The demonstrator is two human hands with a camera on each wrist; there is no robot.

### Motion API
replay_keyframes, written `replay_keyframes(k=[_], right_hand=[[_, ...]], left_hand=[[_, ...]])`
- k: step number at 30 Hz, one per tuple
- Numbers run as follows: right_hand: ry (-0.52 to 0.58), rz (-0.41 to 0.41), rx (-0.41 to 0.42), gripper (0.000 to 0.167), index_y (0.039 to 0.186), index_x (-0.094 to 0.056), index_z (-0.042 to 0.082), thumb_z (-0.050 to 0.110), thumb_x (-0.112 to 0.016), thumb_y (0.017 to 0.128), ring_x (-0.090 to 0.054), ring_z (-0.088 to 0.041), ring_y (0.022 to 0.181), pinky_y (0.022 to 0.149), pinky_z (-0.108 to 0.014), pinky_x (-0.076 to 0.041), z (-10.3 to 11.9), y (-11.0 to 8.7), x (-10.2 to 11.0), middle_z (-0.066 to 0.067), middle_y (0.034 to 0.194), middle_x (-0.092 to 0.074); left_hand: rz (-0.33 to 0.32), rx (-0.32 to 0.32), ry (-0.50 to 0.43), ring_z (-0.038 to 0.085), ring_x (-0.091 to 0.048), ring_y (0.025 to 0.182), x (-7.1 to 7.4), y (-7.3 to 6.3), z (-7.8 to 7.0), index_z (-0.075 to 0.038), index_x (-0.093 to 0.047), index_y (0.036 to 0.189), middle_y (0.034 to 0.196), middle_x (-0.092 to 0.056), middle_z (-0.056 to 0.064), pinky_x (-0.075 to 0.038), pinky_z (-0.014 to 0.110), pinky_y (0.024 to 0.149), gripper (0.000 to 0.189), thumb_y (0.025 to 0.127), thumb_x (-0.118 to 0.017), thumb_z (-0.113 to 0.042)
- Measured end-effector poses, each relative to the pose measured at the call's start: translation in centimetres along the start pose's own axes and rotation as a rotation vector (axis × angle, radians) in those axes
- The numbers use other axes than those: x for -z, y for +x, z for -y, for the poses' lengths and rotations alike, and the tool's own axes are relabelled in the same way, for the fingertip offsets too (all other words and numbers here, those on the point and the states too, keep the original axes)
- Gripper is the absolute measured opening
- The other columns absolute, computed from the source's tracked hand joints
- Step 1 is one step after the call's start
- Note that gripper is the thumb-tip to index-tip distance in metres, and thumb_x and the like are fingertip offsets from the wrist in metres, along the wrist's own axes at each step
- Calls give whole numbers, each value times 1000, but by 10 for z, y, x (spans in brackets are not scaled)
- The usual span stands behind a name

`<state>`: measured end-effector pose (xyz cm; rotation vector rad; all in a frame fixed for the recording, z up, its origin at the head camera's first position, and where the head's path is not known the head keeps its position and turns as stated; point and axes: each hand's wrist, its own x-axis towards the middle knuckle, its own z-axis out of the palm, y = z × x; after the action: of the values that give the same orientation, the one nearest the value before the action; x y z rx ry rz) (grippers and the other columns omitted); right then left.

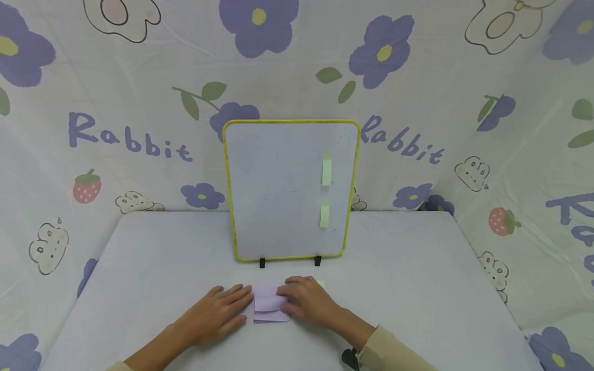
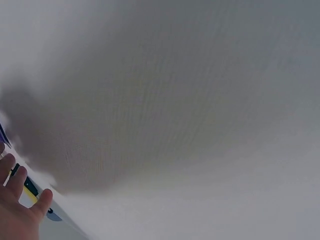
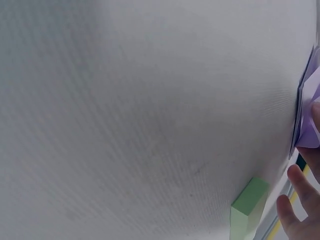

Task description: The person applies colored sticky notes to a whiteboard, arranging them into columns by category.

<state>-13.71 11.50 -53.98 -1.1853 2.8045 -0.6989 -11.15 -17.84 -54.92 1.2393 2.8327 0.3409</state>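
A piece of light purple paper (image 1: 270, 305) with a folded-over flap lies on the white table in front of the whiteboard. My left hand (image 1: 218, 313) rests flat beside it, fingers extended and fingertips right at its left edge. From the other side, my right hand (image 1: 312, 302) pinches the paper's flap near the right edge between thumb and fingers. In the right wrist view the purple paper (image 3: 309, 117) shows layered edges beside the fingers. A green block of sticky notes (image 3: 249, 205) sits beyond the right hand, mostly hidden behind it in the head view.
A whiteboard (image 1: 283, 185) with a yellow frame stands upright behind the hands on black feet (image 1: 262, 263). Two pale green strips, an upper strip (image 1: 327, 170) and a lower strip (image 1: 324, 214), stick to its right side. A patterned cloth (image 1: 153, 77) hangs around the table (image 1: 408, 288).
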Motion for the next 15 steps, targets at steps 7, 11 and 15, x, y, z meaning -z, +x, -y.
replay_keyframes(k=[7, 11, 15], right_hand=[[55, 17, -47, 29, 117, -73, 10, 23, -73, 91, -60, -24, 120, 99, -46, -45, 1, 1, 0, -1, 117, -72], [59, 19, -63, 28, 117, -73, 10, 23, -72, 92, -61, -23, 119, 100, -45, -46, 0, 2, -2, 0, 117, -72], [72, 35, -92, 28, 118, -73, 11, 25, -71, 93, -61, -20, 118, 101, -45, -45, 0, 3, -1, 1, 116, -71]], left_hand=[[-64, -62, 46, 28, -46, 138, -2, -1, 3, -14, -51, 147, 152, -47, 7, -43, 50, 103, 50, 105, -46, -40], [-112, -83, 59, 27, -48, 136, -3, -2, 4, -17, -54, 145, 150, -49, 7, -45, 46, 100, 46, 104, -50, -37], [-109, -92, 59, 28, -49, 135, -4, -1, 4, -21, -58, 141, 150, -49, 7, -46, 46, 99, 42, 103, -52, -37]])
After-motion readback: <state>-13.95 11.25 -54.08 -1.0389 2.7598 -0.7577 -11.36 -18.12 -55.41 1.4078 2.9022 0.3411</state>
